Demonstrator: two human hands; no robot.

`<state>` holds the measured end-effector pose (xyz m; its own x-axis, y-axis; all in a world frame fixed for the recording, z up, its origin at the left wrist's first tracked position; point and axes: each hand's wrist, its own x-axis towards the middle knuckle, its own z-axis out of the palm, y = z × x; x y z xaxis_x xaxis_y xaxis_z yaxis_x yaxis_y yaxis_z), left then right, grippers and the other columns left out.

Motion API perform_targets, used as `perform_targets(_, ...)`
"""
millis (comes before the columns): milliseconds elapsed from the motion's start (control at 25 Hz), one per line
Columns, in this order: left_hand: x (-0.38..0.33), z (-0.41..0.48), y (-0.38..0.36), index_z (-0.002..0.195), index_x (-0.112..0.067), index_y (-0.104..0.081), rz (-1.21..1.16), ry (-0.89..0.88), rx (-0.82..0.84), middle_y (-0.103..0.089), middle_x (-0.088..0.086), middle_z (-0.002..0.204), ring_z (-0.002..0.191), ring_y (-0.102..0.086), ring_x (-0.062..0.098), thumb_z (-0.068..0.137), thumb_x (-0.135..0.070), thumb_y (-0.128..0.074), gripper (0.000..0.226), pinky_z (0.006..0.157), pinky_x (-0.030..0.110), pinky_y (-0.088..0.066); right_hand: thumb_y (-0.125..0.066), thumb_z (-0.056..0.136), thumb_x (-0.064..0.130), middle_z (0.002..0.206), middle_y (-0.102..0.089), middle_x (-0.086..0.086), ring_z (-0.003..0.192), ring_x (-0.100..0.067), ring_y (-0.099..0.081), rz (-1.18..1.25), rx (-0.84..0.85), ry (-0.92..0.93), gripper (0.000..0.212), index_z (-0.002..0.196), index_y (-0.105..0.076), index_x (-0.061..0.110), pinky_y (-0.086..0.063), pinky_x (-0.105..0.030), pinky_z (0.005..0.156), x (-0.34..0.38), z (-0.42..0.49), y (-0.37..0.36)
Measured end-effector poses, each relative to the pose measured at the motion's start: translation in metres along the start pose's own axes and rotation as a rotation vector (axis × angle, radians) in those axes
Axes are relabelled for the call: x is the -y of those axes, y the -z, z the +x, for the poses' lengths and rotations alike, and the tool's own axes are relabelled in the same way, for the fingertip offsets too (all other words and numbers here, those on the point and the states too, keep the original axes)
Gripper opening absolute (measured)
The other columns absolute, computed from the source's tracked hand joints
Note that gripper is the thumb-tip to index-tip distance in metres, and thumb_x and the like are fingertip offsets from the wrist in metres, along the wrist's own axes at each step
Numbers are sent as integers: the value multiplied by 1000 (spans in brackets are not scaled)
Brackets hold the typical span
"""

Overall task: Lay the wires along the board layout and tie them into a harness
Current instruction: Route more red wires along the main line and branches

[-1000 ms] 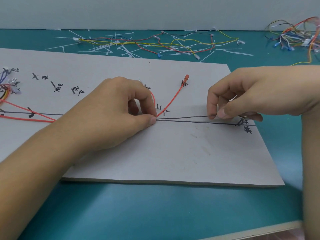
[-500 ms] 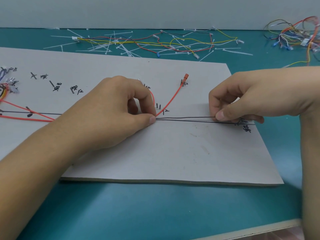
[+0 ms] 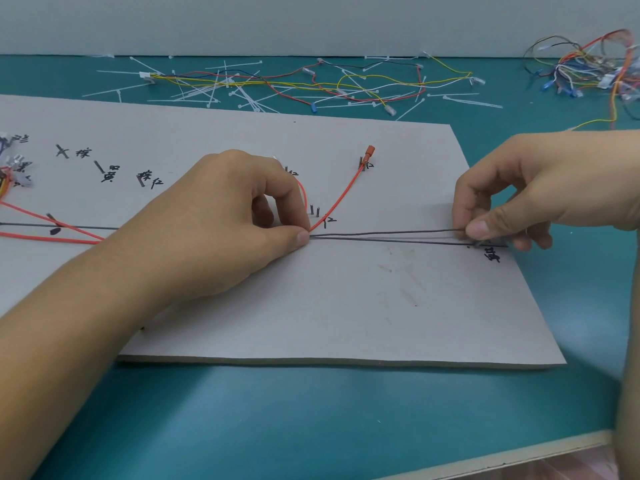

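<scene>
left hand (image 3: 221, 230) pinches the wires (image 3: 313, 233) at the middle of the board (image 3: 346, 306), right hand (image 3: 540, 192) pinches one grey wire (image 3: 388, 232) by the board's right edge. pull too hard and it could slip the left fingers (image 3: 296, 237), or drag the red wire (image 3: 341, 197) askew.

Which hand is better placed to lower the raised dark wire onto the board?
Right hand: it pinches the dark wire near its right end, just above the board, while the left hand pinches it at the branch.
</scene>
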<state>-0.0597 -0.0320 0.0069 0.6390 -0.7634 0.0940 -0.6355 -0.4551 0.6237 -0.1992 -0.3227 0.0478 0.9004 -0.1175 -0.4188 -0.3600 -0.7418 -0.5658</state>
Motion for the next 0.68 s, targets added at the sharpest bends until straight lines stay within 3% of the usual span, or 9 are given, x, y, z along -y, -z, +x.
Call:
perform_targets(80,0,0,1,77,-35,-74,-5,9,4,-66,-18,83,65,-58,-1,78,-36,-78,4,58,23,-38,-82,76,19,71,-67,-10,50,-18,-65,28,-12,11,5,80,-79,18,-52,-29,44,-3,-2,-1)
perform_targets(280,1,0,1,77,-34,-75,-5,7,5,-66,-20,85,67,-59,-1,78,-36,-77,3,59,23,-39,-81,64,40,64,-66,-7,51,-15,-62,68,10,43,30,80,-77,15,-51,-26,45,-7,-3,0)
perform_targets(440,2,1,1,78,-34,-75,-12,9,4,-66,-15,81,65,-59,2,78,-36,-78,4,59,23,-40,-91,69,34,63,-65,-6,50,-14,-59,30,18,60,25,82,-77,18,-49,-24,45,-11,-4,2)
perform_targets(560,1,1,0,78,-32,-75,-13,13,2,-66,-16,82,64,-59,1,78,-35,-78,4,57,21,-40,-80,71,34,64,-64,-8,50,-14,-57,37,25,60,20,82,-76,18,-47,-23,45,-13,-3,2)
perform_targets(680,1,1,1,73,-30,-75,-25,4,10,-65,-24,81,61,-58,-1,80,-28,-81,9,53,8,-40,-88,68,34,65,-64,-6,49,-12,-56,19,40,23,24,82,-77,18,-47,-23,44,-9,-4,1)
